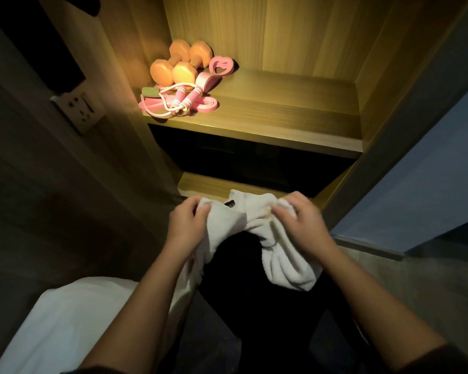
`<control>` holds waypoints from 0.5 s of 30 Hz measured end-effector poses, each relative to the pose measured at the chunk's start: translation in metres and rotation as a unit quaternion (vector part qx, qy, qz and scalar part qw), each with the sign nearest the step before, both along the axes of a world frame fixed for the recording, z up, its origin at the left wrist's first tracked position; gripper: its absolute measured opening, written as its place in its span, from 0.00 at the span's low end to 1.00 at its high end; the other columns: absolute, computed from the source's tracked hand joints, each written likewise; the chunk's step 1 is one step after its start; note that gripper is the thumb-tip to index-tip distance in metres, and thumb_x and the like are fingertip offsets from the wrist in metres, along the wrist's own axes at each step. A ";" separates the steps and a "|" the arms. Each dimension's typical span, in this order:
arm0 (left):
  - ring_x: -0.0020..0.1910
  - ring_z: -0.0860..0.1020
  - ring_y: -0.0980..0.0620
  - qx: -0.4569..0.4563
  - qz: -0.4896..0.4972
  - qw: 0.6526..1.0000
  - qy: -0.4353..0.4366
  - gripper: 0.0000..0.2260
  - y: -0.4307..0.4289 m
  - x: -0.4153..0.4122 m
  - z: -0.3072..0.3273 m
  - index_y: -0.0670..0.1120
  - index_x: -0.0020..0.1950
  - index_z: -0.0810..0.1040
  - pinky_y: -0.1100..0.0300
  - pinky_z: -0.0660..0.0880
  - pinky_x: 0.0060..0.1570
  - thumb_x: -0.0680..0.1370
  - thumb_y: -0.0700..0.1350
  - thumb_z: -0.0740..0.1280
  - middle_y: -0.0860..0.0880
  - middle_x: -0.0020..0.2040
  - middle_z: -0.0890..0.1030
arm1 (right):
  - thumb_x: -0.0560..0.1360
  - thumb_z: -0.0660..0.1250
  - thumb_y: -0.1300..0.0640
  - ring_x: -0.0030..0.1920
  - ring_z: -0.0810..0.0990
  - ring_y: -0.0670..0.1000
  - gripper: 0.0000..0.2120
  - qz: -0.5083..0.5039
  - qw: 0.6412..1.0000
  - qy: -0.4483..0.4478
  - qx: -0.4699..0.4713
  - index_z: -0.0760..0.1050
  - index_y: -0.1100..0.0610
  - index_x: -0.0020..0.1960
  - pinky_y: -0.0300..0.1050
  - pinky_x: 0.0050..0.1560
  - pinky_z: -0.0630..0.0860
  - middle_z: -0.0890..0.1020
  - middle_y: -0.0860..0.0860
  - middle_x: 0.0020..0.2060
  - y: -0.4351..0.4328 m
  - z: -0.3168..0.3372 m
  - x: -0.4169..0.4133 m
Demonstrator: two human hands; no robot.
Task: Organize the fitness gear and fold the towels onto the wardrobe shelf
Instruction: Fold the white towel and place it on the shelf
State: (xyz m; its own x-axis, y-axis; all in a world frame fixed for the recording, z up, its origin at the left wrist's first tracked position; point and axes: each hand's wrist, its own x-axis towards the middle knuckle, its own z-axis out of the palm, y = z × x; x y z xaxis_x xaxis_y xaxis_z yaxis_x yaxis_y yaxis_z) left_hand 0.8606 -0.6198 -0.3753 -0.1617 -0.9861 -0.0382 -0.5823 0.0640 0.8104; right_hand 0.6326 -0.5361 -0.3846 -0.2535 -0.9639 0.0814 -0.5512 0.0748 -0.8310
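I hold a crumpled white towel (257,211) in front of the wardrobe, below the lit shelf (281,114). My left hand (185,225) grips its left part and my right hand (300,222) grips its right part; bunches of cloth hang down from both. At the shelf's left end lie two orange dumbbells (180,64), a pink heart-shaped grip ring (222,66), a pink resistance band (208,105) and a pink-handled jump rope (185,97).
A lower wardrobe board (208,186) shows just behind the towel. White bedding (65,314) lies at the lower left. A wall socket (79,109) sits on the left panel. A grey-blue door or panel (416,184) stands at the right.
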 end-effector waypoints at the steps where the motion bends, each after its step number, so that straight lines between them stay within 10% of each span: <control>1: 0.46 0.78 0.51 -0.017 0.019 1.000 0.012 0.07 -0.015 0.005 0.004 0.43 0.52 0.80 0.57 0.72 0.44 0.80 0.42 0.64 0.48 0.45 0.81 | 0.78 0.67 0.53 0.38 0.74 0.43 0.09 -0.048 0.999 -0.023 0.004 0.77 0.58 0.43 0.43 0.40 0.70 0.78 0.53 0.39 -0.006 0.009 -0.017; 8: 0.50 0.79 0.48 -0.087 0.169 0.978 0.091 0.07 -0.115 0.035 0.051 0.48 0.53 0.79 0.52 0.75 0.49 0.80 0.47 0.62 0.47 0.50 0.81 | 0.77 0.68 0.48 0.44 0.79 0.47 0.05 -0.245 0.967 -0.060 -0.032 0.79 0.47 0.45 0.44 0.41 0.77 0.82 0.45 0.42 -0.047 0.064 -0.145; 15: 0.57 0.76 0.42 -0.077 0.253 0.958 0.114 0.12 -0.175 0.094 0.108 0.44 0.63 0.77 0.48 0.73 0.55 0.82 0.47 0.61 0.42 0.57 0.78 | 0.73 0.70 0.45 0.46 0.78 0.56 0.16 -0.423 0.900 -0.085 -0.068 0.82 0.57 0.52 0.51 0.49 0.77 0.81 0.54 0.44 -0.026 0.099 -0.243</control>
